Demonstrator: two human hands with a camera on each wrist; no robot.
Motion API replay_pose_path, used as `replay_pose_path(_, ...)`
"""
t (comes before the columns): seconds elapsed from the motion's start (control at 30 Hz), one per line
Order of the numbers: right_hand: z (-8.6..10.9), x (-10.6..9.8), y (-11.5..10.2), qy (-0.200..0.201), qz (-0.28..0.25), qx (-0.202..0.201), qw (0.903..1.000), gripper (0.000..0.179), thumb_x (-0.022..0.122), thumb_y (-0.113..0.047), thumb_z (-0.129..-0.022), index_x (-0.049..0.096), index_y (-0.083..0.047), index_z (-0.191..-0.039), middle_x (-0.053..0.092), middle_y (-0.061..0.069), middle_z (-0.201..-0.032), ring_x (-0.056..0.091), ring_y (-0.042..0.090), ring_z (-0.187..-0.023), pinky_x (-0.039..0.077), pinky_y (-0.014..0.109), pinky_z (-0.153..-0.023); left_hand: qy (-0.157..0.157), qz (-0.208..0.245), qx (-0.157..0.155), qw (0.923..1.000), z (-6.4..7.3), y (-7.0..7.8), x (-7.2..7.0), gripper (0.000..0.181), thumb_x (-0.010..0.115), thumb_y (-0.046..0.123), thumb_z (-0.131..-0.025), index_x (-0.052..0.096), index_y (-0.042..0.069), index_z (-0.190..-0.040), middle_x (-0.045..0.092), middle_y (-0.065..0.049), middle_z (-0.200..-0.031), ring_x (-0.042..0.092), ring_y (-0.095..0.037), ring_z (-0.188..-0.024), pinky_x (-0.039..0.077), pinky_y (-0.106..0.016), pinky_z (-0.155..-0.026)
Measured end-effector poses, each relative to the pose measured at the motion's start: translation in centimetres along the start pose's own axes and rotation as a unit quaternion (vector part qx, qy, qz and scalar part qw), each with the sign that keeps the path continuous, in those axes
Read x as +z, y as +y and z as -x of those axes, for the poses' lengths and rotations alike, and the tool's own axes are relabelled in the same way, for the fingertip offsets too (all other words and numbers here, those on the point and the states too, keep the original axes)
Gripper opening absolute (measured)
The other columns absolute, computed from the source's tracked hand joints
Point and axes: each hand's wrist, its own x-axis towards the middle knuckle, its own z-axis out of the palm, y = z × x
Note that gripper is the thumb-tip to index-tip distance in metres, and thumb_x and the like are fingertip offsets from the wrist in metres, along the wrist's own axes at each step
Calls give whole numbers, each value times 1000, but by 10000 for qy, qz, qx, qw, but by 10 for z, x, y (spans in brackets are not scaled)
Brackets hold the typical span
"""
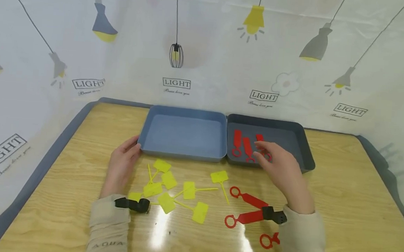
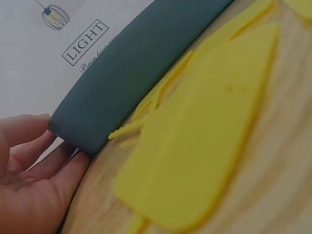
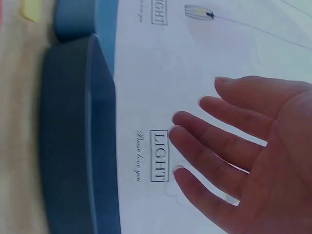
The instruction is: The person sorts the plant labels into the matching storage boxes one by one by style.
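My left hand [image 1: 121, 166] holds the near-left corner of the light blue tray [image 1: 183, 154], with fingertips against its wall in the left wrist view. Over the dark grey tray [image 1: 299, 147] hovers my right hand [image 1: 282, 171], its fingers spread loosely with nothing between them, as the right wrist view shows. Below that hand, red ring-ended tags [image 1: 237, 137] lie inside the dark tray, one partly hidden by the fingers. More red tags [image 1: 250, 217] lie on the table by the right wrist. Several yellow cable-tie tags [image 1: 189, 190] are scattered in front of the blue tray.
Both trays stand side by side at the back of the wooden table [image 1: 349, 212]. Behind them hangs a white curtain [image 1: 213, 61] printed with lamps. A black wrist strap [image 1: 132, 204] sits on the left sleeve, another [image 1: 273, 215] on the right.
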Motion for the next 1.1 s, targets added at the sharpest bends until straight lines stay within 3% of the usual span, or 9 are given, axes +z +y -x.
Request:
replay_pose_path(0.2, 7, 18, -3, -594, -62, 233, 9979, 38, 60, -28, -86, 55, -14, -121, 61, 0, -104, 56, 19, -91, 46, 39, -75, -96, -13, -19, 10000, 2, 3, -2, 47, 50, 10, -92, 36, 4, -136, 30, -11, -141, 31, -18, -127, 28, -29, -102)
replay_pose_path(0.4, 0, 37, -2, -1140, 21, 88, 9934, 32, 63, -18, -83, 59, -8, -114, 62, -2, -92, 57, 16, -83, 47, 35, -70, -92, -31, 28, 9999, -2, 5, -4, 47, 51, 11, -91, 37, 4, -135, 31, -11, -141, 33, -18, -126, 29, -28, -101)
replay_pose_path(0.63, 1, 50, -1, -1961, 137, 116, 9804, 27, 59, -13, -80, 62, -11, -106, 59, -5, -84, 53, 10, -75, 45, 31, -70, -78, 54, 7, 10000, -2, 1, -2, 47, 51, 9, -91, 37, 4, -135, 31, -12, -140, 34, -18, -126, 30, -28, -100)
replay_pose_path(0.93, -1, 61, -3, -2371, 369, -88, 9707, 26, 73, -21, -71, 62, -12, -92, 51, -4, -72, 46, 12, -68, 40, 28, -64, -10, 116, -2, 9999, 0, 3, 1, 45, 50, 8, -91, 39, 6, -135, 33, -10, -140, 33, -18, -126, 29, -29, -101)
replay_pose_path(1.1, 2, 64, -2, -2268, 604, -348, 9715, 22, 72, -13, -65, 58, -15, -82, 47, -4, -71, 43, 12, -67, 37, 27, -60, -101, 143, 14, 9998, 0, 1, 0, 45, 50, 8, -91, 39, 6, -135, 32, -10, -140, 33, -18, -126, 29, -29, -101)
